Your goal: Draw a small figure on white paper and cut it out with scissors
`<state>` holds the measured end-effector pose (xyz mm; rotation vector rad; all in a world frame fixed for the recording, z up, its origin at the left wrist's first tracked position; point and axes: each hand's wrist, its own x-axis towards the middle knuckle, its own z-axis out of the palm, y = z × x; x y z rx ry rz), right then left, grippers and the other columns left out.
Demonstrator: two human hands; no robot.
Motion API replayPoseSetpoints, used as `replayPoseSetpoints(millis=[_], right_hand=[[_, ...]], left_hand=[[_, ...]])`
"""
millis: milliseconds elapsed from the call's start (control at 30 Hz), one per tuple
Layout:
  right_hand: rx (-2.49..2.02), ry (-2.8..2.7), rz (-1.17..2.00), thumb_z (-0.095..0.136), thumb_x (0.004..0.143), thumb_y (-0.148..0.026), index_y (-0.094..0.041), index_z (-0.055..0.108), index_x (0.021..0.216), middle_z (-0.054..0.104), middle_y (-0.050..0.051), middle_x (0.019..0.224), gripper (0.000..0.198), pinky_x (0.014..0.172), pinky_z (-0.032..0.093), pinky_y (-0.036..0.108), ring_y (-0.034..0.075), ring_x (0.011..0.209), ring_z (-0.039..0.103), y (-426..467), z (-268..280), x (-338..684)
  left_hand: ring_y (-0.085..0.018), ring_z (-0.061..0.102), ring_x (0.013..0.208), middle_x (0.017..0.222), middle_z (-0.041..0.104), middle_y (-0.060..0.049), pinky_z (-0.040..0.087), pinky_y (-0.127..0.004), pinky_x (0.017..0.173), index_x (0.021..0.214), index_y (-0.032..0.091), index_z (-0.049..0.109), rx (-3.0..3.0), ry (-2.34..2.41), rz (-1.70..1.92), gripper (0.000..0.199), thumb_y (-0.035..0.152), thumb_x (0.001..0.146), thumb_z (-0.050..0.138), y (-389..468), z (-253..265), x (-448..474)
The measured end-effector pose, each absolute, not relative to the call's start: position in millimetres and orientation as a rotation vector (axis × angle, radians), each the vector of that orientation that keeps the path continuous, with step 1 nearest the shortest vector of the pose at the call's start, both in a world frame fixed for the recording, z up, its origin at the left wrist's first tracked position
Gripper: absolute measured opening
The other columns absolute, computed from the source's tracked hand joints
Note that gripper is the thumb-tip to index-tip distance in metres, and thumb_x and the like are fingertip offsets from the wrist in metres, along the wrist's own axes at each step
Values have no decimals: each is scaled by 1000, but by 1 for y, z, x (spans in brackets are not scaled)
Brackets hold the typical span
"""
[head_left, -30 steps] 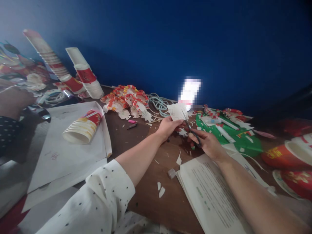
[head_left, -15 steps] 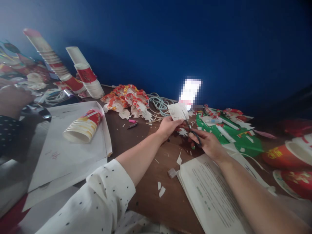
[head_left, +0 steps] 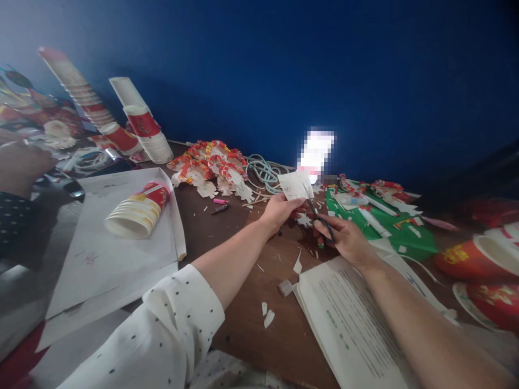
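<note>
Pinched in my left hand is a white piece of paper with faint marks on it, held above the brown table. My right hand is closed around the dark handles of a pair of scissors, whose blades point up at the paper's right edge. How far the blades are apart is too small to tell. Below the paper, a white jagged cut-out shows near my fingers. Small scraps of paper lie on the table in front of me.
A bright pixelated screen stands behind the paper. Red and white cut-cup pieces and a coiled cable lie further back. Stacked paper cups rest on a white box lid. Printed sheets are at right. Another person's hand is at far left.
Hardly anything differs. Both my hands keep their place with the paper and the scissors; the other person's hand at far left shifts only slightly.
</note>
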<state>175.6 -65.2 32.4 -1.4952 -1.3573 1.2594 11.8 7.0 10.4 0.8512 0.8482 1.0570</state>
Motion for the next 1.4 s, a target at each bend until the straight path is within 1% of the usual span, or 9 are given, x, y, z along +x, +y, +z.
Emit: replayPoseSetpoints(millis=[100,333,533,667,867,1100,1400], right_hand=[[-1486,-1326,1292,74,72,-53,-19,73,114,61,0,70,54,51,38,25,11,58,52,-64,29,178],[-1464,-1306,1332,76,73,-52,-22,74,111,59,-1,71,49,47,31,23,10,57,51,-63,24,181],[-1475,-1339,1308,74,74,-54,-22,74,112,60,0,72,50,47,33,22,10,57,52,-64,27,180],[-1455,-1342,1319,74,74,-53,-21,74,110,59,-1,71,49,46,30,21,9,57,52,-64,27,181],[-1452,-1293,1346,77,71,-55,-21,74,111,58,-1,69,52,45,29,21,8,55,51,-65,28,179],[-1454,-1275,1359,77,72,-53,-24,74,112,59,-1,70,49,44,27,19,7,54,50,-64,25,180],[-1459,-1268,1377,78,71,-53,-22,74,113,60,0,70,51,44,29,18,6,55,52,-66,29,180]], left_hand=[[-13,66,64,78,73,-8,48,-24,60,82,12,69,840,851,1051,15,22,74,75,7,11,11],[-12,66,63,78,73,-9,46,-22,57,82,11,69,830,842,1046,13,21,75,73,8,13,12],[-12,66,62,77,73,-8,46,-21,56,82,11,68,816,833,1044,9,18,78,70,7,14,12],[-11,66,61,77,73,-8,46,-21,56,81,10,68,810,827,1040,9,18,78,70,7,13,11],[-11,65,60,76,73,-8,47,-21,55,81,10,68,806,817,1043,8,19,80,69,7,14,11],[-10,64,59,73,72,-7,46,-21,55,79,10,68,782,817,1041,7,18,81,68,7,16,11],[-10,64,57,69,71,-6,46,-21,55,79,11,67,777,816,1044,6,14,83,64,6,18,11]])
